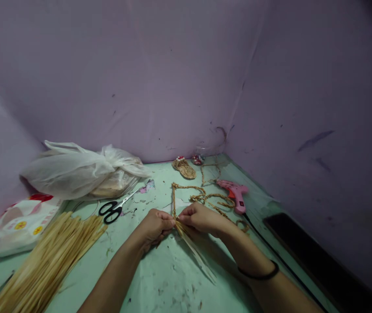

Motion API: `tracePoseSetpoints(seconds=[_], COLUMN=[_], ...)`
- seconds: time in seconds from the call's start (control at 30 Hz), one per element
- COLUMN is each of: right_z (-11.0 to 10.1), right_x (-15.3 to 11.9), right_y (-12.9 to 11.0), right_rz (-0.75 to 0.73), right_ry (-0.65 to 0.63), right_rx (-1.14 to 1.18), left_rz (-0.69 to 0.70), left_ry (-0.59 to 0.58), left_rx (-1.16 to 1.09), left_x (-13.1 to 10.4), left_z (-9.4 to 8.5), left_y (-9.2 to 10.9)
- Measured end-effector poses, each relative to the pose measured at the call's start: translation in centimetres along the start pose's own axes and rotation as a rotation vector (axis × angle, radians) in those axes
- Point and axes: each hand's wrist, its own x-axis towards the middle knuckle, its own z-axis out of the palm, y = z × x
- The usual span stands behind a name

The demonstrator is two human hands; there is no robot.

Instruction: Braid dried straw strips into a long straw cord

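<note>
A long braided straw cord runs from between my hands up to a bend, then off to the right in loose coils. My left hand pinches the cord's working end from the left. From the right, my right hand has its fingers closed on the same end, close against the left fingertips. Loose unbraided straw strands fan out from under the fingers toward me. Which strands each hand grips is hidden by the fingers.
On the left lie a straw bundle, black-handled scissors, a white plastic bag and a printed bag. Behind are a small woven slipper and a bead jar. A pink glue gun with a cable lies right.
</note>
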Motion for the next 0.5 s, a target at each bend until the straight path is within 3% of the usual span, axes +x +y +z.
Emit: tracePoseSetpoints(seconds=[0.23,0.5], right_z=[0.4,0.6], right_x=[-0.5,0.8], right_y=[-1.1,0.2], right_rz=[-0.029,-0.121], right_ry=[-0.007,0.073], right_rx=[-0.201,-0.348], left_rz=[-0.010,-0.013], left_ry=[0.012,0.040], left_rx=[0.025,0.076], left_x=[0.0,0.0], left_z=[0.3,0.4], left_y=[0.1,0.3])
